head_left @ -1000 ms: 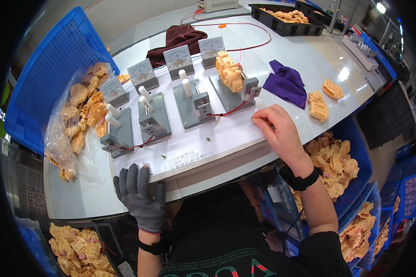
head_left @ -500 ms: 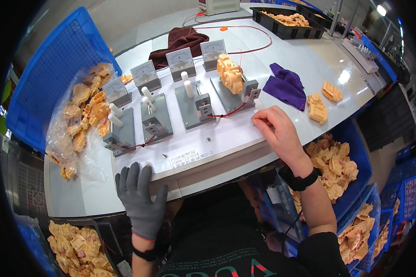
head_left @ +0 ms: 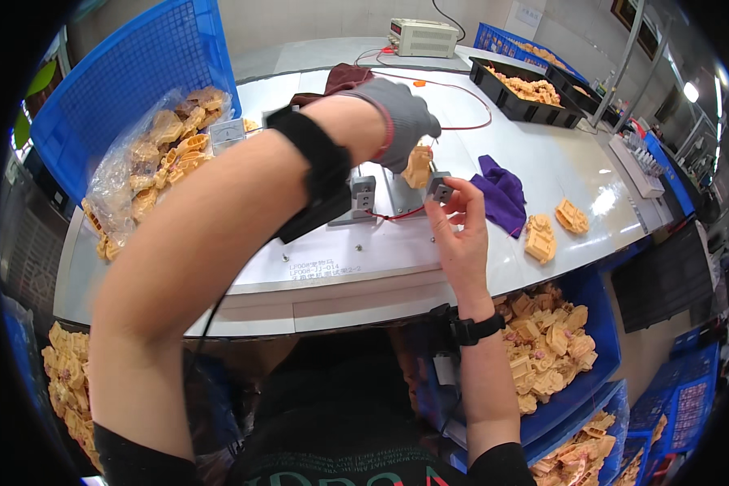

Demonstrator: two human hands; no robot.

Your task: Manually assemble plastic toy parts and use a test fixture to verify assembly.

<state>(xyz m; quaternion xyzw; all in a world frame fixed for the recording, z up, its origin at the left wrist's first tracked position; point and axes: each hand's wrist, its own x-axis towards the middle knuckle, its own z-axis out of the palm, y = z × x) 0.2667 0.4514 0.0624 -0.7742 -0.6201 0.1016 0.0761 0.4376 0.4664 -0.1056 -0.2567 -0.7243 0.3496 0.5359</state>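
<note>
My left hand (head_left: 405, 121), in a grey glove, reaches across to the rightmost grey test stand (head_left: 405, 194). Its fingers close over the upper part of a tan plastic housing (head_left: 418, 168) mounted there; some fingertips are hidden. With bare thumb and forefinger, my right hand (head_left: 463, 231) pinches the grey end block (head_left: 439, 188) of that stand. Red and black wires (head_left: 401, 216) run between this block and the neighbouring stand's block (head_left: 363, 193). My left forearm covers most of the other stands and their meters.
Two loose tan housings (head_left: 540, 239) and a purple cloth (head_left: 500, 194) lie to the right. A blue crate (head_left: 130, 89) with bagged parts stands left; a black tray (head_left: 502, 101) and power supply (head_left: 423, 38) stand behind. Filled bins (head_left: 603, 324) sit below the table's right edge.
My left hand has swung from the table's front edge up and right to the housing. My right hand has moved onto the stand's end block. The view has shifted slightly.
</note>
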